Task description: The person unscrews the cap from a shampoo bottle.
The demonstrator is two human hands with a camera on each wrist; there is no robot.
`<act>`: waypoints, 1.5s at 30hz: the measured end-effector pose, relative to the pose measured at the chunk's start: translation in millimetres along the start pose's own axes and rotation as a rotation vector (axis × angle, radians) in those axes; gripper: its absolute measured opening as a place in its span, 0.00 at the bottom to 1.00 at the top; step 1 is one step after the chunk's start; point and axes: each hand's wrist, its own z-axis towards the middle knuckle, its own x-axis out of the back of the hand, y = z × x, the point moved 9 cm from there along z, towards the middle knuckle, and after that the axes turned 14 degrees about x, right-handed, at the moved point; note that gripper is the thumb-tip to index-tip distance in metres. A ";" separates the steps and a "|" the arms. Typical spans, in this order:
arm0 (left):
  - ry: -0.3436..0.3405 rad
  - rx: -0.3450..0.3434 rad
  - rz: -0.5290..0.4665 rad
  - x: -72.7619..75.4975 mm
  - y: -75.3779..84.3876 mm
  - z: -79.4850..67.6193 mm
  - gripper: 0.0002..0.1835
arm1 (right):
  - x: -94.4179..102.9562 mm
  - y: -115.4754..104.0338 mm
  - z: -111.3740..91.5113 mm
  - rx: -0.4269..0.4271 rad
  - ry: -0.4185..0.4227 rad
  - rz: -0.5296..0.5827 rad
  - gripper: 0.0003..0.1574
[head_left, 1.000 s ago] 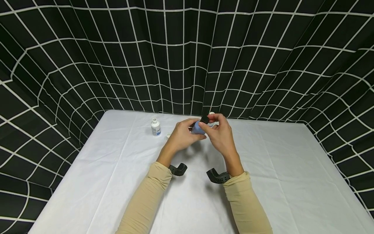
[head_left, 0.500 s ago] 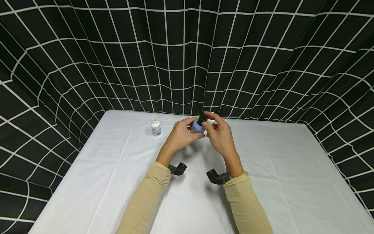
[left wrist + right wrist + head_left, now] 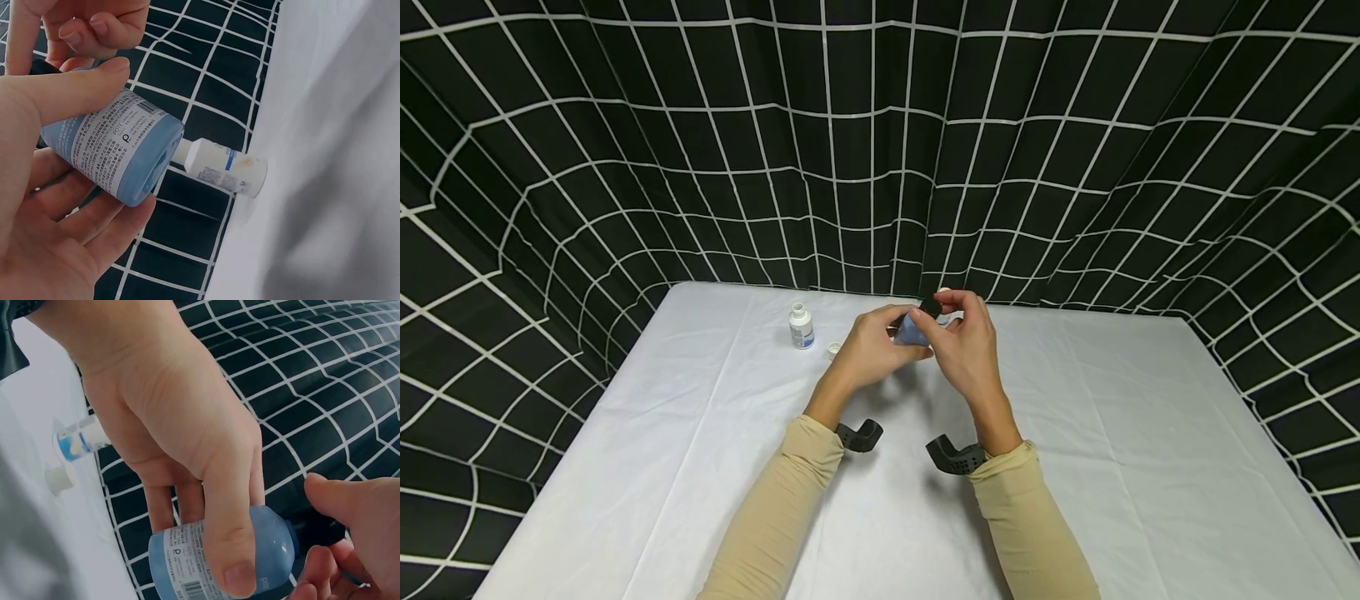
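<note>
My left hand (image 3: 874,343) holds a blue bottle (image 3: 103,140) with a printed label, above the table. Its thumb lies across the label, and its fingers support the other side. The bottle is tilted, with its black cap (image 3: 931,307) towards my right hand (image 3: 964,346). Thumb and fingers of the right hand pinch that cap, which is partly covered by them in the right wrist view. To the left stands a small white bottle (image 3: 801,327) with an uncovered neck. A white lid (image 3: 833,350) lies beside my left hand.
A second white bottle (image 3: 225,167) stands on the table behind my right hand; the head view shows only its top. White cloth covers the table (image 3: 700,450). A black curtain with white grid lines (image 3: 880,167) surrounds the back and sides.
The right hand's fingers shifted around the black cap and back, while the blue bottle's tilt changed slightly. The left hand kept its hold. The white lid shows more fully than half a second ago.
</note>
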 end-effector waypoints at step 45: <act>-0.003 0.014 -0.079 2.1 0.0 0.2 0.28 | -1.1 -9.9 2.8 0.138 -0.146 0.101 0.25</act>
